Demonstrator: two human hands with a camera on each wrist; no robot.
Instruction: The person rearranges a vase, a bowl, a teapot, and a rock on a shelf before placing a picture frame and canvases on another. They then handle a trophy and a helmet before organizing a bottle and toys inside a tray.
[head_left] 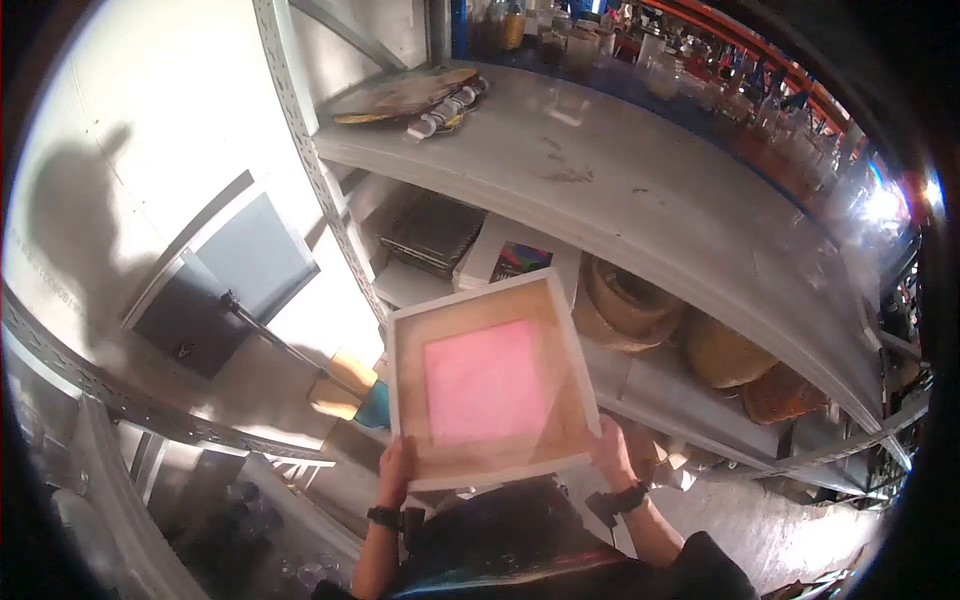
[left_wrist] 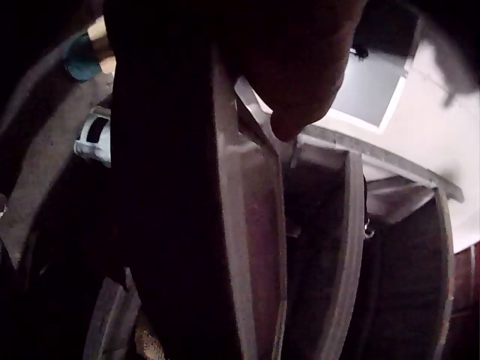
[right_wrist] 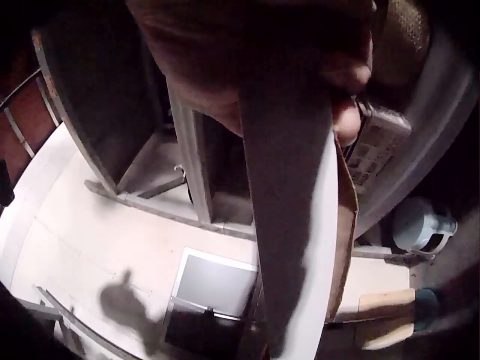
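Person holding a pale-edged frame (head_left: pixel 411 380) with a pink square (head_left: pixel 487 380) inside.
The left hand (head_left: pixel 397 465) and right hand (head_left: pixel 612 458) grip its sides near the lower corners, fingers curled round the edges, in front of a grey shelf (head_left: pixel 600 150).

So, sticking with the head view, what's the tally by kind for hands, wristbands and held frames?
Hands: 2 (left hand, right hand)
Dark wristbands: 2 (left wristband, right wristband)
Held frames: 1 (pale-rimmed frame around a pink square)
Total: 5
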